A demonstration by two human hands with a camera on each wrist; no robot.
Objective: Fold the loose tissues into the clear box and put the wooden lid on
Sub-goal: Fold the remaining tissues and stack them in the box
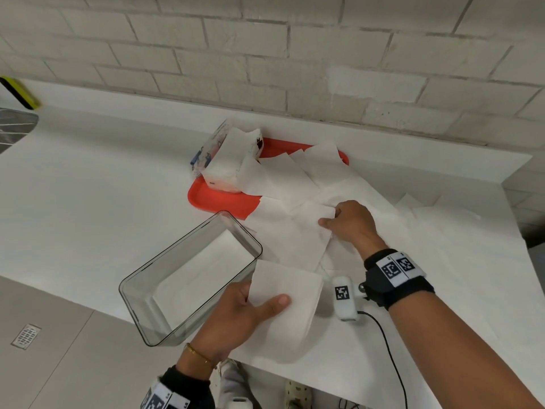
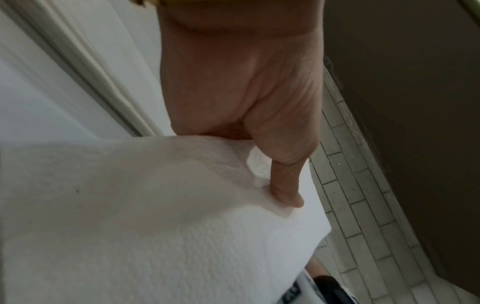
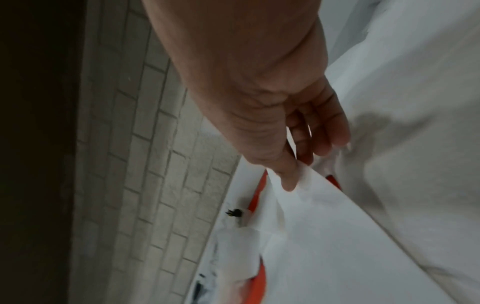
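Folding is underway: the left hand [image 1: 236, 314] grips a folded tissue [image 1: 287, 290] just right of the clear box [image 1: 188, 278] on the desk [image 1: 88, 187], the right hand [image 1: 351, 222] pinches a loose tissue [image 1: 303, 231] farther back, and next the folded one needs laying flat in the box.

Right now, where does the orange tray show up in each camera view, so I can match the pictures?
Head: the orange tray lies centre, behind the clear box, half covered by loose tissues.
Left wrist: not in view.
Right wrist: orange slivers low at centre, beyond the right hand.
Shared landmark: the white brick wall.
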